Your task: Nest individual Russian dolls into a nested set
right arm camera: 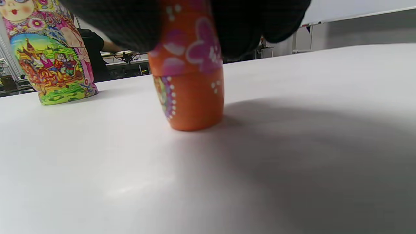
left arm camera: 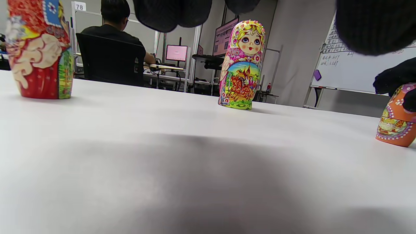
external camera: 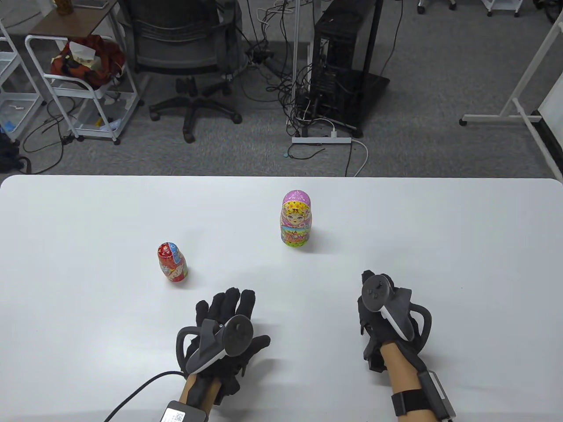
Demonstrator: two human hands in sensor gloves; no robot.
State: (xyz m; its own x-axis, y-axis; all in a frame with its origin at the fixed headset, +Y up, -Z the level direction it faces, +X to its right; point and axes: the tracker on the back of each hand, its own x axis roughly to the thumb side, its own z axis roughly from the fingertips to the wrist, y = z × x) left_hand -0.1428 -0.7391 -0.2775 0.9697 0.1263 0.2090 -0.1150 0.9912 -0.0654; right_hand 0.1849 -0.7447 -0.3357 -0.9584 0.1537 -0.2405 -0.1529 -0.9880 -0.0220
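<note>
The large pink and yellow doll stands upright past the table's middle. To its left is a smaller red doll, also upright. My left hand lies flat on the table near the front with its fingers spread, holding nothing. My right hand grips the top of a small orange doll, which stands on the table. In the table view that doll is hidden under the hand. Gloved fingers wrap its upper half.
The white table spans the view. Beyond its far edge on the floor are an office chair, a white cart and a computer tower with cables. In the left wrist view, a seated person and a whiteboard are behind the table.
</note>
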